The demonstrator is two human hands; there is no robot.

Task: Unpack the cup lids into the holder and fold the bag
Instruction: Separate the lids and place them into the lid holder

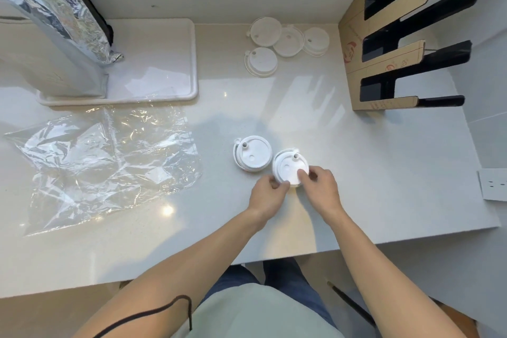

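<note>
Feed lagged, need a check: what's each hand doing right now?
Left hand: closed, pinching the near lid stack at its left edge.
Right hand: closed on the same stack, thumb on top.

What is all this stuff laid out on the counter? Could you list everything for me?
White plastic cup lids, far group: four piles, white, at the back of the counter near the holder.
White plastic cup lids, near group: two piles, white, mid-counter; the right one is held by both hands.
Clear crumpled plastic bag: one, transparent, lying flat on the left.
Cardboard-and-black slotted lid holder: one, brown and black, upper right.
White rectangular tray: one, back left.
Silver foil pouch: one, standing on the tray.
Pale stone counter: one, off-white.
Left hand: gripping the lid pile's near edge.
Right hand: thumb on top of the same pile.
</note>
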